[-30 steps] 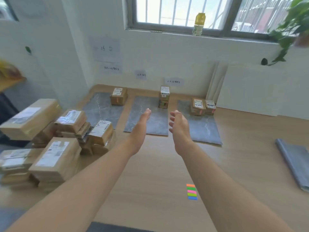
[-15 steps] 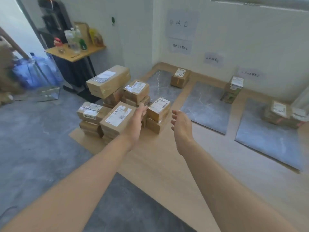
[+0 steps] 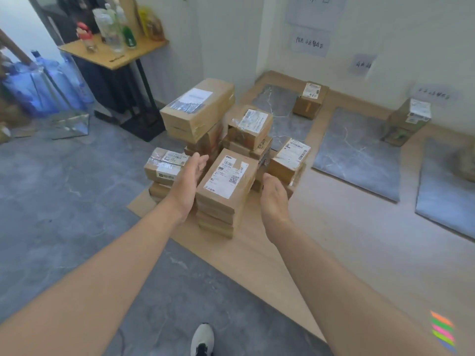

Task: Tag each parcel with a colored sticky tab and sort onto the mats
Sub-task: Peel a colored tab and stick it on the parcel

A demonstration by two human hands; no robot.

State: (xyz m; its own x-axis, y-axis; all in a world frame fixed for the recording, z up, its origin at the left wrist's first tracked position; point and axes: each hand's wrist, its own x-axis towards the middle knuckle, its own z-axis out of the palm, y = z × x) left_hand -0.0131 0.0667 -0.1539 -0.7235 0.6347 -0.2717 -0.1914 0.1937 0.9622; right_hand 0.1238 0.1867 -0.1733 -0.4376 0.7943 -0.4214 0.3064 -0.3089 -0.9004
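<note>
Parcels are piled at the centre of the frame; the nearest stack's top parcel sits between the left grip and the right grip. Right of the pile three mats lie side by side: the first mat carries a box at its far end, the second mat another box, the third mat meets the right edge. Sticky tabs lie lower right, a tabletop with bottles upper left
</note>
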